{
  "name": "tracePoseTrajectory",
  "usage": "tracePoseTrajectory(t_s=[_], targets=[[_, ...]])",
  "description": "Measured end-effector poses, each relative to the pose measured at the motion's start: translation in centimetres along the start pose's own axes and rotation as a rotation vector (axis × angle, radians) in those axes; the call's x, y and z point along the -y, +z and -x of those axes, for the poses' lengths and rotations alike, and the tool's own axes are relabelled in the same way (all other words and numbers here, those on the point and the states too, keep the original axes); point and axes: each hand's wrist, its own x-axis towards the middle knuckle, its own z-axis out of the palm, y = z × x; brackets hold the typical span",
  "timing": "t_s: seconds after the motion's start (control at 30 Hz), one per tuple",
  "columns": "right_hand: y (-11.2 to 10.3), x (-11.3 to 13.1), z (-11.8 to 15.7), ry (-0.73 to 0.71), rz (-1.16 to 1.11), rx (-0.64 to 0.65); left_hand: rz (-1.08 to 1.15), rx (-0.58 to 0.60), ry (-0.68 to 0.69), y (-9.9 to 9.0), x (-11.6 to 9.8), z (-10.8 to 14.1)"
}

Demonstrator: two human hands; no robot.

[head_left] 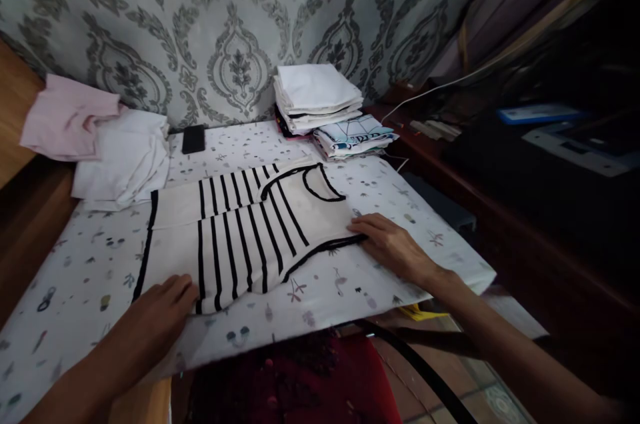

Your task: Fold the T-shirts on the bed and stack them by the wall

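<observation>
A white sleeveless top [175, 244] with black stripes and black trim lies on the patterned table cover, its far side folded over toward the middle. Its neckline points right and its hem points left. My left hand [170, 301] rests on the near edge by the hem, fingers bent against the fabric; whether it pinches the cloth is hidden. At the shoulder end, my right hand [387, 244] has its fingers closed on the near shoulder corner of the top.
Folded clothes [317, 94] are stacked at the back, with a printed folded garment [355, 136] beside them. A black phone [193, 139] lies near the wall. White cloth [125, 161] and a pink garment [70, 117] sit at the left. The table cover [320, 304] ends just before me.
</observation>
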Motion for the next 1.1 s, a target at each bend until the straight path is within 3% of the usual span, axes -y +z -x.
tracePoseTrajectory(t_s=[0.13,0.2,0.33,0.43,0.53,0.63,0.73,0.8,0.87,0.93,1.0,1.1], targets=[[-0.3,-0.4,-2.0,0.135,-0.265,-0.026,0.368,0.113,-0.066,-3.0,2.7,-2.4],[-0.7,-0.9,-3.3,0.294,-0.506,0.006,0.636,0.135,-0.202,-5.1,4.5,-4.5],[-1.0,-1.3,-5.6,0.616,-0.77,0.041,0.962,-0.047,-0.642,-6.5,7.3,-7.5],[-0.6,-1.0,-6.0,0.679,-0.798,0.015,1.079,-0.123,-0.748,-5.6,7.9,-7.2],[-0.3,-1.2,-5.6,0.681,-0.824,-0.025,1.129,-0.145,-0.833,-4.9,7.9,-5.9],[-0.4,-1.7,-5.2,0.664,-0.752,-0.057,1.24,-0.145,-0.823,-4.9,7.6,-4.9],[-0.2,-0.5,-6.4,0.586,-0.381,-0.203,1.406,-0.201,-0.803,-4.8,6.9,-4.8],[0.6,1.8,-8.4,0.416,-0.141,-0.246,1.454,-0.273,-0.817,-4.4,6.4,-4.9],[2.0,4.7,-11.1,0.203,-0.061,-0.107,1.438,-0.349,-0.824,-3.9,5.8,-5.2],[3.7,7.4,-13.7,0.094,-0.024,0.024,1.388,-0.431,-0.807,-3.4,5.4,-5.3],[5.2,9.2,-15.5,0.097,-0.018,0.058,1.346,-0.511,-0.761,-3.1,5.1,-5.3],[6.3,9.8,-16.6,0.153,-0.108,0.045,1.324,-0.615,-0.738,-2.9,5.2,-5.1]])
